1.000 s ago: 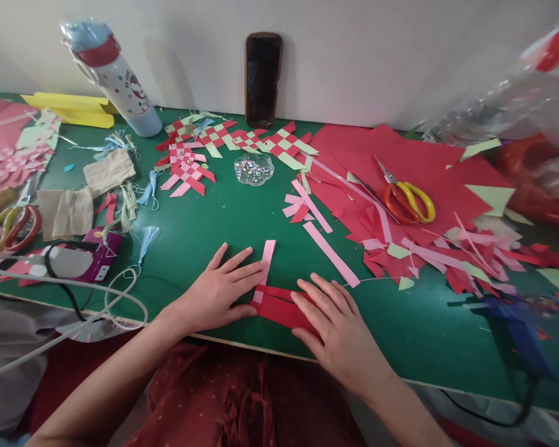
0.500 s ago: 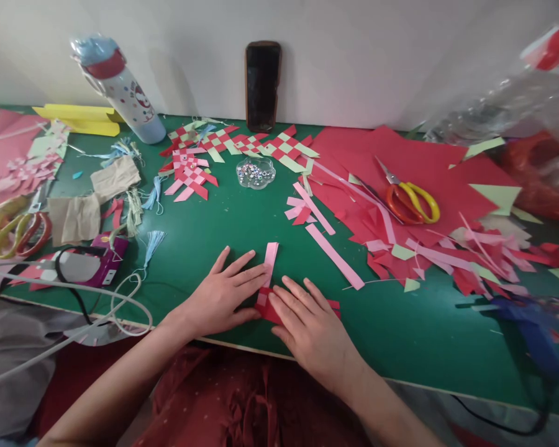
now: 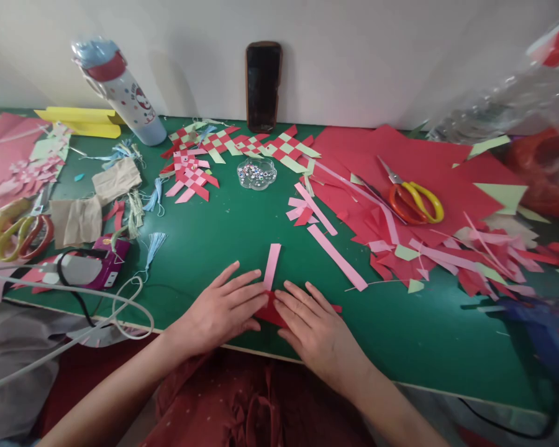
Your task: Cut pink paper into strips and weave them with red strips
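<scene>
Green table (image 3: 205, 248) against a pale wall (image 3: 354, 62), cluttered. Nearest: dark red dotted clothing (image 3: 209, 397), forearms cut off at the bottom edge. Left hand (image 3: 221, 307) palm down, fingers stretched out, tips at the left end of a red paper piece (image 3: 271, 315) near the table's front edge; not gripping. Right hand (image 3: 314, 329) flat over the same piece, fingers straight, also not gripping; most of the paper is hidden under it, one end poking out on the right. Pink strip (image 3: 272, 264) sticks out from the paper's far side; how the two join can't be told, fingers in the way. Blue tool (image 3: 540, 335) at right, dark and blurred, type unclear. Beyond the hands: loose pink strip (image 3: 338, 257), scissors (image 3: 422, 202) on red sheets (image 3: 349, 155), clear dish (image 3: 257, 180) of tiny bits too small to tell, overlapping woven paper shapes (image 3: 193, 174). Far back: phone (image 3: 263, 87) leaning on the wall, drink bottle (image 3: 125, 93); plastic bottle (image 3: 556, 46) at upper right, cut off and smeared.
</scene>
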Demonstrator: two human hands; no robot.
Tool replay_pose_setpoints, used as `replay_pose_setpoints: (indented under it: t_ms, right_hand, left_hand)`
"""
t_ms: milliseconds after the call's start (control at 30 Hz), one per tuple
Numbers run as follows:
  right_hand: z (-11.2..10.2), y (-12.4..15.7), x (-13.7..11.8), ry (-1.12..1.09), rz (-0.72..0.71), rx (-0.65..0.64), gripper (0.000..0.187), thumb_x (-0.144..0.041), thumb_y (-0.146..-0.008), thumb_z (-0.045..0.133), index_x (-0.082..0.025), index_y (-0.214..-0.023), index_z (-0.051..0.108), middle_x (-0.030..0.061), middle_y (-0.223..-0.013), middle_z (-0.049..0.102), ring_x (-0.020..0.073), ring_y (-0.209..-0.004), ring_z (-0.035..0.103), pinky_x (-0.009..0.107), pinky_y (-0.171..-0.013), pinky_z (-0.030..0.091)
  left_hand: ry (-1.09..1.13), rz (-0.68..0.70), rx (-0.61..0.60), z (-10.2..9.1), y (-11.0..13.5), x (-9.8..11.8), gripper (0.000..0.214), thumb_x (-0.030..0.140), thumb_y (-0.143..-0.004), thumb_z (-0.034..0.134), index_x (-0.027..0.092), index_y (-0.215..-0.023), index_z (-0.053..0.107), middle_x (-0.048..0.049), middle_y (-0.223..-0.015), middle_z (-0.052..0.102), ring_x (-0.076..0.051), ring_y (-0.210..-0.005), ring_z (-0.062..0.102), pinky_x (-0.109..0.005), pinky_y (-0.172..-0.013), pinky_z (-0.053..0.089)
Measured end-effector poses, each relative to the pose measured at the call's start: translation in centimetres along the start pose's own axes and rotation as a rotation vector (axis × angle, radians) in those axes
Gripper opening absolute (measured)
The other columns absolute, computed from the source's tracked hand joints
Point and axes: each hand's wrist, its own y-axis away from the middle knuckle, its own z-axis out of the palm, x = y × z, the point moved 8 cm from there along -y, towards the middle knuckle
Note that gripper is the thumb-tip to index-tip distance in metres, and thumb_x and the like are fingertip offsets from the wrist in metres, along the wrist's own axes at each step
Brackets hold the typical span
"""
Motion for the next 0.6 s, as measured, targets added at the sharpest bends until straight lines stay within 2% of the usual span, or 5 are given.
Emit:
replay_pose_setpoints:
  t_ms: [167, 333, 467, 600]
  right_hand:
    - [-0.1, 0.0, 0.0, -0.004, -0.002, -0.013, 0.033, -0.032, -0.099, 0.051, -0.018, -0.126, 0.064, 0.0053, -0.133, 0.065, 0.0214, -0.133, 0.050, 0.045, -0.116, 0.032]
    - [-1.4, -0.1, 1.0, 0.058, 0.040, -0.012, 0.032, -0.029, -0.098, 0.053, -0.018, -0.125, 0.065, 0.0073, -0.131, 0.066, 0.0245, -0.132, 0.050, 0.047, -0.113, 0.036]
    - [-2.5, -0.8, 1.4, 0.043, 0.077, 0.025, 0.029, -0.022, -0.098, 0.050, -0.018, -0.122, 0.067, 0.0085, -0.122, 0.069, 0.0237, -0.122, 0.055, 0.045, -0.107, 0.040]
    - [-1.9, -2.2, 1.5, 0.015, 0.107, -0.024, 0.029, -0.018, -0.097, 0.050, -0.019, -0.119, 0.068, 0.0087, -0.112, 0.070, 0.0227, -0.108, 0.056, 0.040, -0.093, 0.045]
  left_hand:
    - [0.007, 0.040, 0.012, -0.1, 0.7, 1.0, 0.039, 0.038, -0.100, 0.052, 0.013, -0.129, 0.058, -0.0070, -0.133, 0.064, -0.023, -0.134, 0.051, -0.046, -0.121, 0.027]
    - [0.038, 0.006, 0.020, -0.3, 1.1, 1.2, 0.033, 0.035, -0.098, 0.056, 0.018, -0.127, 0.060, -0.0061, -0.132, 0.064, -0.023, -0.134, 0.051, -0.047, -0.119, 0.034]
    - [0.061, -0.036, 0.033, -0.6, 2.1, 1.6, 0.027, 0.030, -0.095, 0.061, 0.025, -0.121, 0.064, -0.0054, -0.126, 0.066, -0.024, -0.132, 0.052, -0.049, -0.117, 0.036]
    - [0.051, -0.034, -0.023, 0.1, 3.0, 2.3, 0.033, 0.040, -0.095, 0.060, 0.024, -0.124, 0.064, -0.0055, -0.126, 0.066, -0.027, -0.131, 0.051, -0.052, -0.119, 0.031]
